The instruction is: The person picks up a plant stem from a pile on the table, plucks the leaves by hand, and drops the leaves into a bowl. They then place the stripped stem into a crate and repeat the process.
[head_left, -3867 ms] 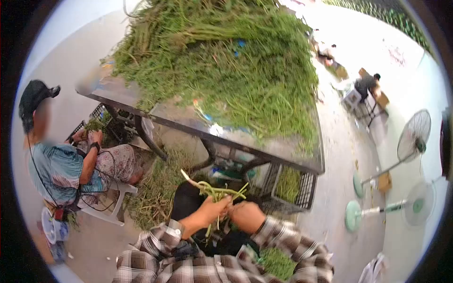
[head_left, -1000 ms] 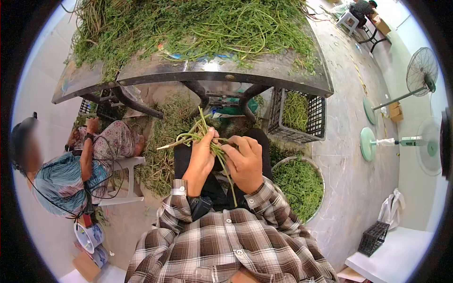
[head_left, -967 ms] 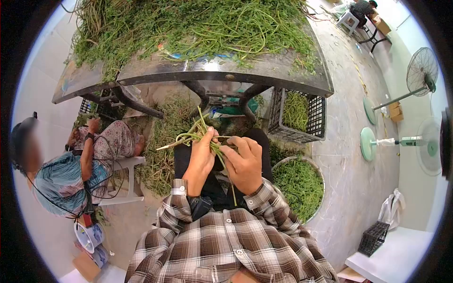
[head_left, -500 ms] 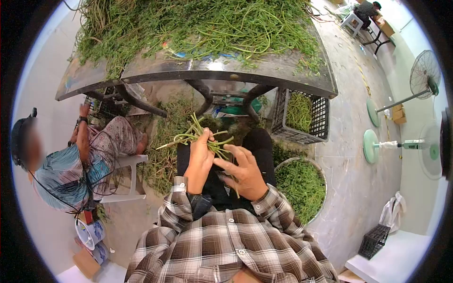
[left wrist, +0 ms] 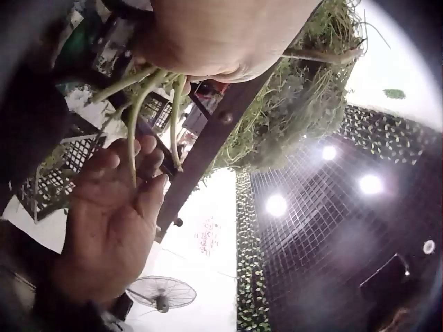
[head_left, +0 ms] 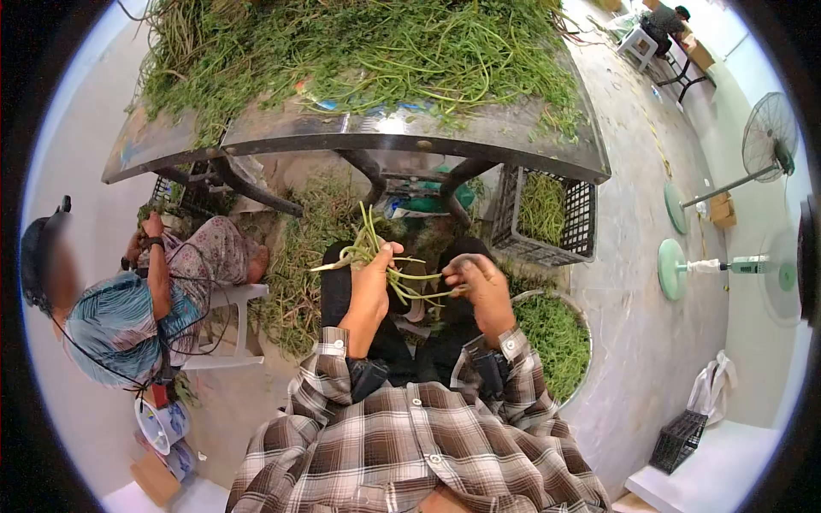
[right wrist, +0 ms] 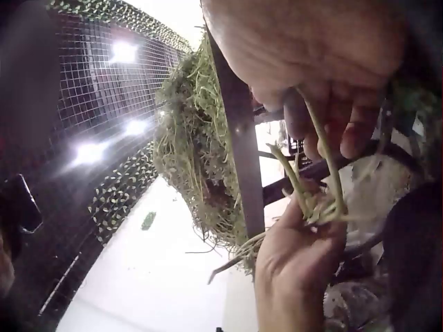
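Observation:
My left hand [head_left: 369, 282] grips a small bunch of green stems [head_left: 366, 248], its thumb pressed across them. Their cut ends splay out both above the hand and toward the right. In the left wrist view, the stems [left wrist: 143, 104] hang out below that hand. My right hand [head_left: 481, 291] is just to the right of the bunch, with its fingers loosely bent and the palm facing the stems. One long stem [right wrist: 325, 149] reaches up to the fingers of the right hand in the right wrist view. Both hands are above the lap.
A table [head_left: 282, 132] piled with greens [head_left: 368, 60] stands ahead. Below its right end is a black crate [head_left: 543, 244] of stems. A round basket [head_left: 588, 342] of leafy greens sits by the right knee. Cut greens [head_left: 299, 282] cover the floor at left, near a seated person [head_left: 128, 316].
The right hand has moved right, away from the left hand, and its spread fingers have bent. The left hand keeps its grip on the stems. Earlier, the head view tilted down.

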Motion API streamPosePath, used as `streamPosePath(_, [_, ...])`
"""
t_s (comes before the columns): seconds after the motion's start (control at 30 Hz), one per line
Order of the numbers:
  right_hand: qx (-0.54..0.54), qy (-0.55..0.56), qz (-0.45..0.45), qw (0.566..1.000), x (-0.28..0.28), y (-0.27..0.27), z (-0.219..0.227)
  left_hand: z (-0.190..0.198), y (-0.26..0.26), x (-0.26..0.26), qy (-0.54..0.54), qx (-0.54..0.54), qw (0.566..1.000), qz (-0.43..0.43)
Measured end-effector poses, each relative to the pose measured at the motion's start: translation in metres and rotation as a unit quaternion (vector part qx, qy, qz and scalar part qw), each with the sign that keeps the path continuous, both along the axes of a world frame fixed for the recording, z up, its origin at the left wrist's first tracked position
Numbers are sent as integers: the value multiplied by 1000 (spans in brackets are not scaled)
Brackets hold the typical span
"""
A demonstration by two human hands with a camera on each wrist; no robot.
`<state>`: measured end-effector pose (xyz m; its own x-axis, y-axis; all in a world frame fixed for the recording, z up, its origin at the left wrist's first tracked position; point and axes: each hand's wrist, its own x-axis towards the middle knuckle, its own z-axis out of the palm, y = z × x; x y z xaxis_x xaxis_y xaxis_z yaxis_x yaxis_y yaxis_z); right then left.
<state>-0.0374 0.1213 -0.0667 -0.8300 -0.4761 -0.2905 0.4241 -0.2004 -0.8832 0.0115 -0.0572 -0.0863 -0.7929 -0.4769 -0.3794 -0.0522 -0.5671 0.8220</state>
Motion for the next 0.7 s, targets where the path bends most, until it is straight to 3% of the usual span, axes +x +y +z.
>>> streamPosePath(0.07, [55, 69, -25, 996, -8, 9, 9, 1, -3, -1, -22, -149, 989, 0])
streamPosePath(0.17, [98, 163, -25, 981, -6, 3, 43, 1, 0, -3, -5, -219, 976, 9])
streamPosePath(0.23, [107, 189, 28, 976, 0, -8, 51, 1, 5, -5, -2, -257, 966, -19])
streamPosePath(0.3, [150, 284, 81, 944, 6, -25, 52, -5, 13, -11, 61, -339, 939, 2])
streamPosePath(0.33, [144, 310, 80, 936, 9, -34, 46, 7, 17, -8, 39, -336, 941, -28])
streamPosePath(0.37, [139, 335, 80, 928, 10, -42, 39, 10, 17, -7, 16, -235, 970, -65])
streamPosePath(0.47, [174, 411, 46, 894, 8, -55, 26, 9, 21, -4, 43, -245, 966, -71])
streamPosePath(0.5, [173, 412, 47, 893, 7, -56, 20, 11, 21, -3, 22, -319, 944, -81])
streamPosePath(0.53, [125, 310, 53, 941, 5, -56, 14, 13, 20, -3, 0, -390, 916, -90])
streamPosePath(0.57, [76, 203, 59, 974, 3, -56, 8, 15, 18, -2, -1, -390, 916, -88])
streamPosePath(0.63, [55, 202, 53, 976, -2, -52, 6, 26, 14, 0, -39, -343, 928, -140])
streamPosePath(0.7, [103, 129, 106, 981, -10, -42, 5, 26, 10, 3, -31, -334, 928, -161])
